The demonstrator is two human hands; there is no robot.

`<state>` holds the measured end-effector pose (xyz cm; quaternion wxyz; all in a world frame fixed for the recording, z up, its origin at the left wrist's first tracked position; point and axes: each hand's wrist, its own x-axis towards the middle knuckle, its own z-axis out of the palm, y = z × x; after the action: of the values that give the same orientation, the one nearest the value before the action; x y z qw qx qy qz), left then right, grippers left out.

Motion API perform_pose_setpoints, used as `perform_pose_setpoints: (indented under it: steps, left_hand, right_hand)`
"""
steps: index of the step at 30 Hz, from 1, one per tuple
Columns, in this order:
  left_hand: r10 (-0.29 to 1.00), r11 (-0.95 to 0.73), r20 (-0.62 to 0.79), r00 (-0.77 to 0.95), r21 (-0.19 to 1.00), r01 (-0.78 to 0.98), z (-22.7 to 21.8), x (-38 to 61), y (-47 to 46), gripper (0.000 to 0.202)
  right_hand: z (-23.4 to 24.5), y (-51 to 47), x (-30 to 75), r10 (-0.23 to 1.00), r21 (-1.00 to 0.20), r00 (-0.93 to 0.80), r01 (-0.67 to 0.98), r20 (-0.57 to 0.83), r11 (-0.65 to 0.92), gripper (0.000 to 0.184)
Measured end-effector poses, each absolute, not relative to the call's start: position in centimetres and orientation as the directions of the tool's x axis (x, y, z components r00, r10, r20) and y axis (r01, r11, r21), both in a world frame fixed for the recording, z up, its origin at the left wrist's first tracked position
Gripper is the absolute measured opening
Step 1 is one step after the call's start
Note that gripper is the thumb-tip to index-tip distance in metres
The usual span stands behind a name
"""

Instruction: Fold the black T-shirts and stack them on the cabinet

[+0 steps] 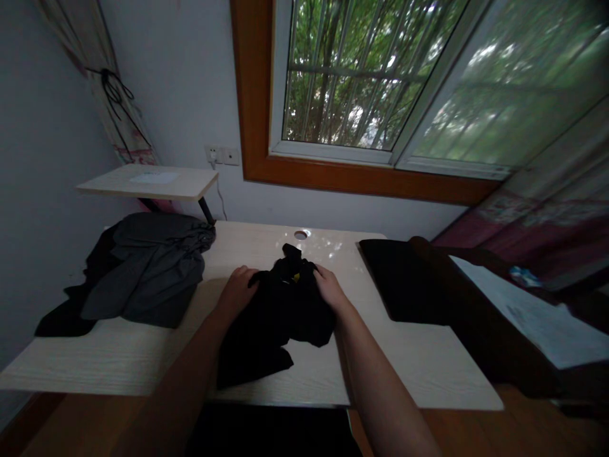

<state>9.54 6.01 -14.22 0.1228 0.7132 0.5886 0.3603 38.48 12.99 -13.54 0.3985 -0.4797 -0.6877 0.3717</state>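
Observation:
A crumpled black garment lies on the pale wooden desk in front of me, with a small yellow spot near its top. My left hand grips its upper left edge, fingers closed on the cloth. On the opposite side my right hand is closed on the upper right edge, some of its fingers hidden behind the fabric. The garment's lower part spreads toward the desk's front edge. Its exact kind cannot be made out.
Dark grey and black clothes are heaped on the left, below a small raised shelf. A flat black cloth lies at the right side. Behind the desk are a wall socket and a window.

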Motion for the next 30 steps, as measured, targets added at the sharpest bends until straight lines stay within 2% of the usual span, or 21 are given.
perform_pose_setpoints:
  steps: [3,7,11,13,16,19,23,25,27,30]
  left_hand:
    - [0.919,-0.274,0.394,0.019,0.604,0.749,-13.9,9.4,6.1,0.017]
    - [0.898,-0.229,0.426,-0.112,0.668,0.708,-13.3,9.3,5.9,0.013]
    - [0.863,-0.158,0.425,-0.273,0.74,0.654,-12.4,9.1,5.3,0.019]
    - [0.817,-0.133,0.443,-0.368,0.767,0.627,-12.0,8.7,4.9,0.021]
    - [0.705,-0.139,0.495,-0.508,0.799,0.585,-11.5,8.0,4.4,0.02]
    - [0.624,-0.181,0.503,-0.597,0.837,0.516,-11.3,7.5,4.4,0.019]
    - [0.729,-0.212,0.43,-0.532,0.882,0.421,-11.1,7.8,4.8,0.022]
    - [0.796,-0.223,0.398,-0.455,0.893,0.39,-11.0,8.4,4.8,0.028]
    - [0.852,-0.235,0.372,-0.367,0.9,0.368,-10.8,9.0,4.7,0.036]
    - [0.92,-0.239,0.331,-0.211,0.898,0.369,-11.1,9.6,4.4,0.046]
  right_hand:
    - [-13.4,12.7,38.1,0.948,-0.913,-0.265,0.315,0.178,0.26,0.034]
    - [-13.2,12.4,37.5,0.952,-0.958,-0.273,0.207,0.137,0.197,0.032]
    - [-12.6,11.7,37.0,0.954,-0.997,-0.299,-0.079,0.013,-0.012,0.032]
    - [-12.1,11.5,37.4,0.955,-0.965,-0.293,-0.232,-0.053,-0.124,0.034]
    - [-11.6,11.4,39.1,0.959,-0.913,-0.24,-0.339,-0.148,-0.226,0.033]
    - [-11.4,11.8,40.7,0.976,-0.886,-0.131,-0.413,-0.173,-0.213,0.038]
    - [-11.2,12.0,40.3,0.994,-0.843,-0.068,-0.526,-0.086,-0.109,0.041]
    - [-11.3,11.9,39.4,0.995,-0.855,-0.094,-0.512,-0.035,-0.079,0.043]
    - [-11.5,11.9,38.6,0.993,-0.912,-0.118,-0.409,0.029,-0.022,0.047]
    - [-12.3,12.1,38.1,0.97,-0.977,-0.122,-0.034,0.212,0.21,0.044]
